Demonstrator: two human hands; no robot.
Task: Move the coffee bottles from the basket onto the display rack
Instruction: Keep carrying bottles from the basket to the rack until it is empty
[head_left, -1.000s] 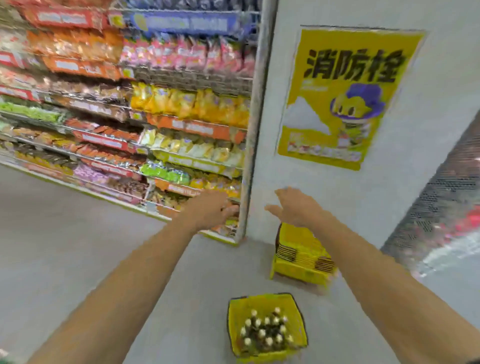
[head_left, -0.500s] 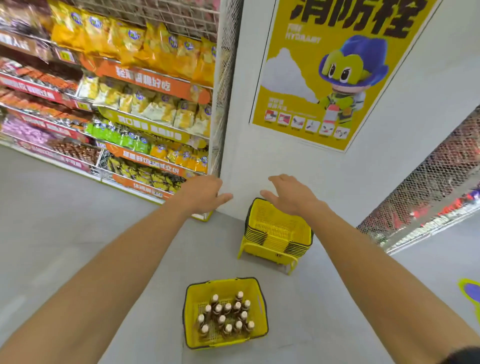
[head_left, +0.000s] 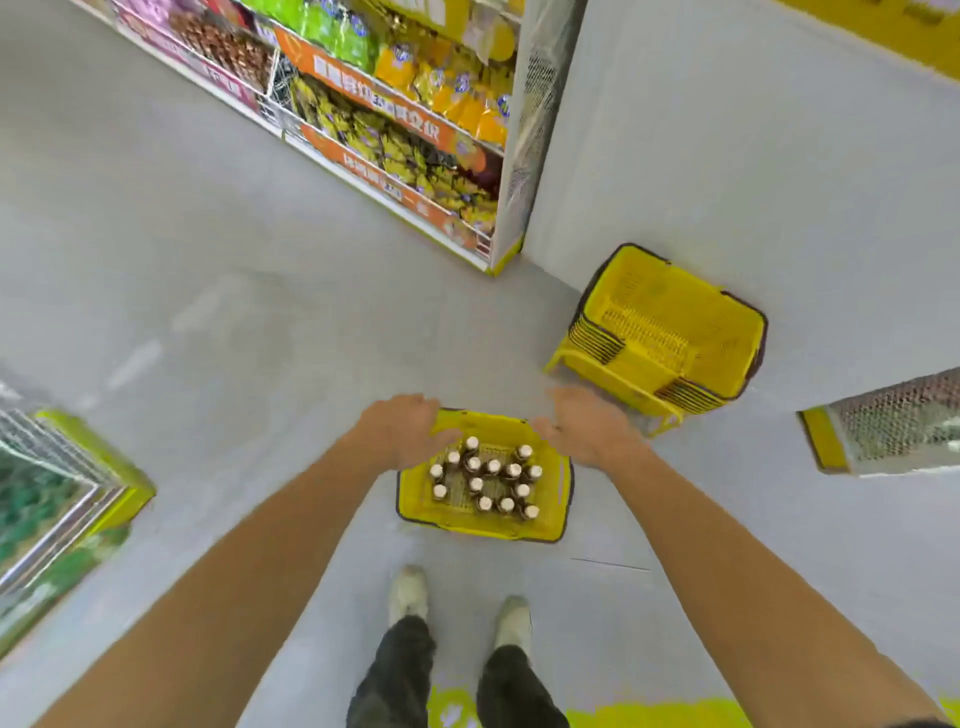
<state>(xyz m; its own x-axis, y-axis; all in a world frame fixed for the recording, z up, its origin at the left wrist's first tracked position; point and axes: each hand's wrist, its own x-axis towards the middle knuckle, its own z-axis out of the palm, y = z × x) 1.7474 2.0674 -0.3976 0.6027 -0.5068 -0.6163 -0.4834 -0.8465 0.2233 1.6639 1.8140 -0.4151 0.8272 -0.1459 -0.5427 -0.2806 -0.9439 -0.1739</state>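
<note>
A yellow plastic shopping basket with a dark rim (head_left: 558, 499) sits on the pale grey floor (head_left: 208, 312) just ahead of the person's two light-coloured shoes (head_left: 409, 592). Inside it stand the small brown coffee bottles with pale caps (head_left: 493, 480), upright and packed close together, filling the middle and right of the basket while the left strip of its mesh bottom shows bare. Both bare arms reach forward and down over the basket. The left hand (head_left: 397, 431) hovers above the basket's far-left corner, palm down, fingers spread and loosely curved, holding nothing; whether it touches the rim cannot be told. The right hand (head_left: 587, 428) hangs over the far-right corner, likewise open with the fingers splayed and nothing in it, its thumb pointing toward the bottles. Beyond the right hand, against the grey wall (head_left: 727, 156), rests a nested stack of empty yellow shopping baskets (head_left: 670, 332), tilted on its stand, apart from the loaded basket. To the upper left of that stack runs a shelf unit with orange price strips (head_left: 384, 114), crowded with yellow and green snack packets. A yellow-edged metal mesh rack end (head_left: 893, 421) shows at the right border, and another green-yellow framed fixture (head_left: 67, 493) at the left border. Dark trouser legs (head_left: 395, 675) appear at the bottom.
</note>
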